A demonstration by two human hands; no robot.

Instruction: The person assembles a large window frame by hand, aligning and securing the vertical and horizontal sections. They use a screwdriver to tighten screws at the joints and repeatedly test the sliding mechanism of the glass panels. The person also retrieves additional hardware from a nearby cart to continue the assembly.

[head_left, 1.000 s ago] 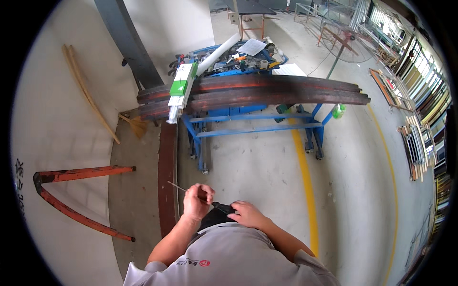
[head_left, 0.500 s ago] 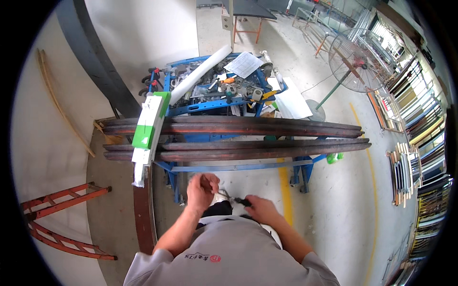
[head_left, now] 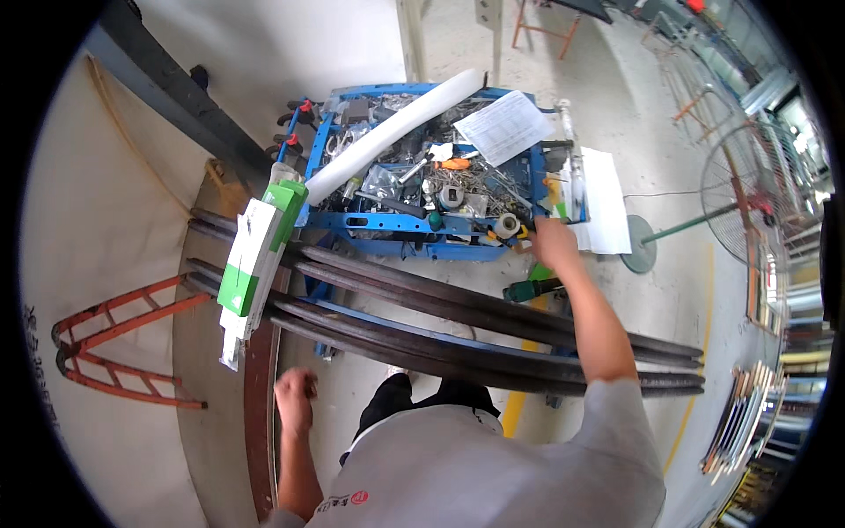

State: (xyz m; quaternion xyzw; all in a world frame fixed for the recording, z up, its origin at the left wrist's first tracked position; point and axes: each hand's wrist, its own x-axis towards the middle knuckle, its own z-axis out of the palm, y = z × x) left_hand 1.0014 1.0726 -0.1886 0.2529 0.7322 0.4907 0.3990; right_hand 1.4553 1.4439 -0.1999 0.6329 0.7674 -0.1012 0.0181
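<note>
My right hand [head_left: 554, 244] reaches across the dark bars to the near right corner of the blue cart [head_left: 370, 221]. Its fingers are bent down beside a pale tape roll [head_left: 506, 226] and a yellow-handled tool [head_left: 525, 232]; what they grip, if anything, is hidden. My left hand [head_left: 296, 396] hangs low at the left, on my side of the bars, with curled fingers whose contents I cannot see. Metal hardware, a tape measure [head_left: 451, 196] and an orange-handled tool [head_left: 454, 164] lie in the cart. A green power tool [head_left: 523, 290] shows below my right hand.
Long dark bars [head_left: 458, 352] run crosswise between me and the cart. A green-and-white box [head_left: 253, 264] rests over their left part. A white roll [head_left: 396, 132] and a paper sheet [head_left: 503, 126] lie on the cart. An orange ladder [head_left: 132, 308] and a fan [head_left: 748, 189] flank the area.
My right hand has gone from in front of my body, where it held a dark-handled tool, out to the cart's corner. My left hand has dropped leftward. The view has shifted and turned.
</note>
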